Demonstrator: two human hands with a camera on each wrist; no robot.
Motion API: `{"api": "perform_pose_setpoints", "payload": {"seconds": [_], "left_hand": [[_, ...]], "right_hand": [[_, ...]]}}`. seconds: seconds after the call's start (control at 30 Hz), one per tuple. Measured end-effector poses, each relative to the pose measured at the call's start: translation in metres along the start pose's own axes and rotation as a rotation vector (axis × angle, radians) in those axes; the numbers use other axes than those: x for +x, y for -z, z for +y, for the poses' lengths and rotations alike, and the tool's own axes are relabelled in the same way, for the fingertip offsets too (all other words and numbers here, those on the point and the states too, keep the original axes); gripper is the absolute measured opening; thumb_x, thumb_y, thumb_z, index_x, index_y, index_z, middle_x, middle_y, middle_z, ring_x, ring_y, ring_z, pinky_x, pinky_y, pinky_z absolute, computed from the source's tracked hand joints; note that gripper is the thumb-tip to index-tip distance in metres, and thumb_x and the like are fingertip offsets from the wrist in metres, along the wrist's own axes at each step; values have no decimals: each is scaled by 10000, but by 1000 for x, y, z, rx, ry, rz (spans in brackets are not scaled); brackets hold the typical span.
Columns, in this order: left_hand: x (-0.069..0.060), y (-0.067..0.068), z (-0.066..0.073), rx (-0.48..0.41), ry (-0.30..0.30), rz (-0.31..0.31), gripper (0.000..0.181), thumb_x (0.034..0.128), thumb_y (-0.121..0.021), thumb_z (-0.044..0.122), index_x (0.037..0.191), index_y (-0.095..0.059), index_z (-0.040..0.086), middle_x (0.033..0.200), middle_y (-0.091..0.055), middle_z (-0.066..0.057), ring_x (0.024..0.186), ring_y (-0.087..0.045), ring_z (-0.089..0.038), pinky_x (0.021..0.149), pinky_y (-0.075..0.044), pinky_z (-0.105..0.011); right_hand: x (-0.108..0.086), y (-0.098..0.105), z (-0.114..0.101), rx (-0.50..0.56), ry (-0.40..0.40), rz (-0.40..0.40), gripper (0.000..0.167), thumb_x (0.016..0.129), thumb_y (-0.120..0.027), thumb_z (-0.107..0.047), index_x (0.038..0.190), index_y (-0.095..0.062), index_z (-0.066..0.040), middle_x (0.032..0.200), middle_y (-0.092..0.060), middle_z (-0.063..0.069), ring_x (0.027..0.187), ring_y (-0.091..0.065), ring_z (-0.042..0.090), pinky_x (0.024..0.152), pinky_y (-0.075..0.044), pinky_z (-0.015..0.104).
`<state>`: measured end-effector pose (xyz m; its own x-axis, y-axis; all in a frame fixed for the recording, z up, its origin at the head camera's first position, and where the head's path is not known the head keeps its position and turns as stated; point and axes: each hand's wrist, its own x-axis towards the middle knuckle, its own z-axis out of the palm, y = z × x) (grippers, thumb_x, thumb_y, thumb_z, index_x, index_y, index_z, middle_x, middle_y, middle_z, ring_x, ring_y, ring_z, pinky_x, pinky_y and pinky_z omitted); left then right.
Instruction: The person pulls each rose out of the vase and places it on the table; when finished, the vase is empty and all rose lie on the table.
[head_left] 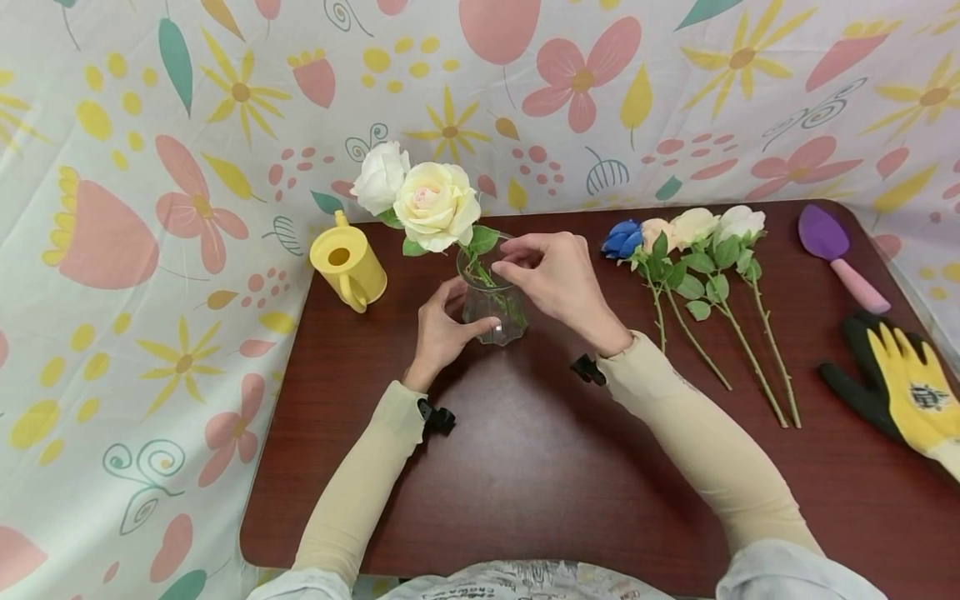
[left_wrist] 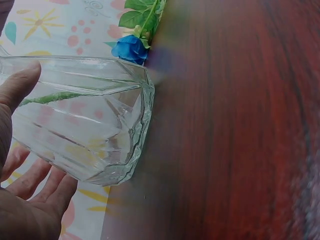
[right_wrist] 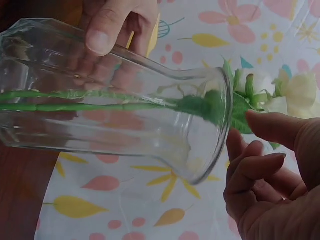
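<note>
A clear faceted glass vase [head_left: 495,317] stands on the table with a white rose [head_left: 381,177] and a cream rose [head_left: 437,207] leaning left out of it. Their green stems [right_wrist: 100,106] show through the glass in the right wrist view. My left hand [head_left: 442,329] holds the vase low on its body, thumb on one side and fingers on the other. At the rim is my right hand [head_left: 558,279], its thumb close to a leaf [right_wrist: 241,114]. A gap separates that thumb from the bent fingers, with nothing pinched between them.
On the right lie several cut roses, among them a blue rose [head_left: 622,240] and a white rose [head_left: 741,223]. Beyond them are a purple trowel [head_left: 825,233] and a yellow-black glove [head_left: 903,383]. A yellow watering can [head_left: 367,267] stands at the back left. Patterned cloth [head_left: 195,333] borders the table.
</note>
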<state>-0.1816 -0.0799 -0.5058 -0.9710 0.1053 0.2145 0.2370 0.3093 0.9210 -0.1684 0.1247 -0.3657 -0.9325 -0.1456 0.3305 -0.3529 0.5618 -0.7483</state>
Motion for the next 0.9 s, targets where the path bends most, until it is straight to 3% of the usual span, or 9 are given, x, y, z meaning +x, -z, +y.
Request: {"api": "perform_pose_setpoints", "payload": {"seconds": [0.27,0.37,0.5,0.6,0.77,0.9], "left_hand": [[-1,1,-1,10,-19,-6,797,801,-999,166,1494,-624,46,1404,-709,-199,1329,-703,-344,1144,-616,-467],[-1,2,-1,18,-22,-9,799,802,-999,179,1496,-625,51,1406,-707,-201,1326,-704,-346,1143,-616,-468],[-2,2,-1,25,-22,-9,796,798,-1003,193,1490,-633,58,1400,-711,-199,1315,-711,-347,1134,-621,-469],[-1,2,-2,28,-21,-6,797,793,-1007,200,1486,-638,61,1396,-717,-193,1304,-718,-344,1124,-627,-467],[-1,2,-2,23,-2,-4,802,789,-1009,219,1482,-638,60,1404,-715,-189,1308,-713,-345,1121,-627,-474],[-1,3,-1,18,6,-1,811,780,-1014,220,1479,-639,53,1406,-711,-198,1309,-712,-354,1124,-625,-476]], "right_hand": [[14,-14,-10,-97,27,-46,135,926,-878,-211,959,-867,-80,861,-845,77,687,-737,219,615,-524,289],[18,-19,-12,-121,17,-64,165,914,-893,-226,960,-860,-71,794,-819,74,596,-664,219,562,-473,289],[23,-26,-13,-151,6,-88,191,900,-903,-229,900,-819,-57,594,-610,50,493,-467,179,513,-345,279],[27,-30,-13,-172,5,-92,178,910,-889,-215,923,-816,-53,607,-610,68,510,-419,184,525,-320,285],[30,-34,-14,-174,-12,-95,173,943,-849,-175,1059,-849,-47,895,-843,121,596,-629,269,564,-423,299],[31,-37,-14,-182,-17,-77,127,951,-819,-141,995,-840,-24,857,-835,132,686,-717,312,601,-495,342]]}}
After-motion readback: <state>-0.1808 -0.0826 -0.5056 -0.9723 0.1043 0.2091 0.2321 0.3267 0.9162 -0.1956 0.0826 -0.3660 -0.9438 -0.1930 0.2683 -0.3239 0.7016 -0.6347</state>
